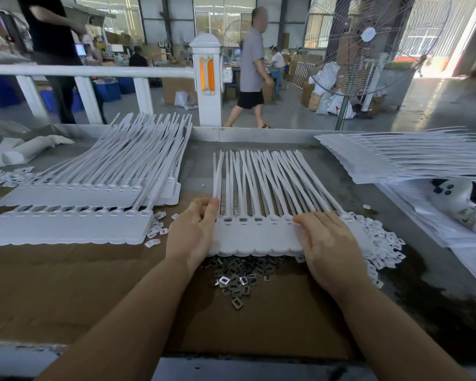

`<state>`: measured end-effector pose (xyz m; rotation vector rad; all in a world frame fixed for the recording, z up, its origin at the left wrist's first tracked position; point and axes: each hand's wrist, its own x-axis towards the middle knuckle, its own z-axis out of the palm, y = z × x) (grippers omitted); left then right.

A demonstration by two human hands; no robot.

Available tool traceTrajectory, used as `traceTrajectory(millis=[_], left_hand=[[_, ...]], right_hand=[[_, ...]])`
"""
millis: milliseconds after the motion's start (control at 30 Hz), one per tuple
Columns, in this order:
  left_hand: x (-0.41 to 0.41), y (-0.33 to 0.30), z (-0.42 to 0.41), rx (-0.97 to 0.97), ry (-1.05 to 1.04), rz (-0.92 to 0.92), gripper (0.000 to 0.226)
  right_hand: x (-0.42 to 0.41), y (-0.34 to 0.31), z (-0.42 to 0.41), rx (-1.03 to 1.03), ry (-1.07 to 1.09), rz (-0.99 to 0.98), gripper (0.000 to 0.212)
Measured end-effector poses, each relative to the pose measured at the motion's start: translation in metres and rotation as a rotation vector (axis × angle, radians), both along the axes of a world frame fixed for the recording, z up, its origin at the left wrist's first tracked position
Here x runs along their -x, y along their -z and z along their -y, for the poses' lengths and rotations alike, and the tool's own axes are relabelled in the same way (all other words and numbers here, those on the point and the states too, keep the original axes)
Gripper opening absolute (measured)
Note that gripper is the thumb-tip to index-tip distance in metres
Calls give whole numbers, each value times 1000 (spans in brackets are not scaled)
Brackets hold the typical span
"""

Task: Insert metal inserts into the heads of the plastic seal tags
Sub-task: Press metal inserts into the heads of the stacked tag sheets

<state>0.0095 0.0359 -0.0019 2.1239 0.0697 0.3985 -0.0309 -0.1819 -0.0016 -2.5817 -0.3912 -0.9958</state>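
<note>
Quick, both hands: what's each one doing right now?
Left hand: grips the left end of the seal tag strip.
Right hand: fingers flat, pressing on the strip's right end.

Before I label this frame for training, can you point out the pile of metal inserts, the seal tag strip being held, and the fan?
metal inserts (235,281): head view, middle of pile.
seal tag strip (259,237): head view, flat body.
fan (368,34): head view, hub.
</note>
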Motion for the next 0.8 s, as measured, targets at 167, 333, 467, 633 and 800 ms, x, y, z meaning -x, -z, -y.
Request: traceTrajectory(millis=[167,333,467,633,800], left_hand=[[0,-1,0,-22,10,-17,43],[-1,0,-2,-52,8,-11,36],[-1,2,-2,-67,6,-6,36],[0,1,-3,-53,28,-5,37],[1,1,-3,-58,26,-4,31]], right_hand=[[0,0,0,4,-13,-7,22],[1,-1,0,20,-21,-17,22],[1,-1,1,22,-24,-23,23],[1,-1,1,25,-34,-24,23],[2,-1,1,30,-46,-16,21]])
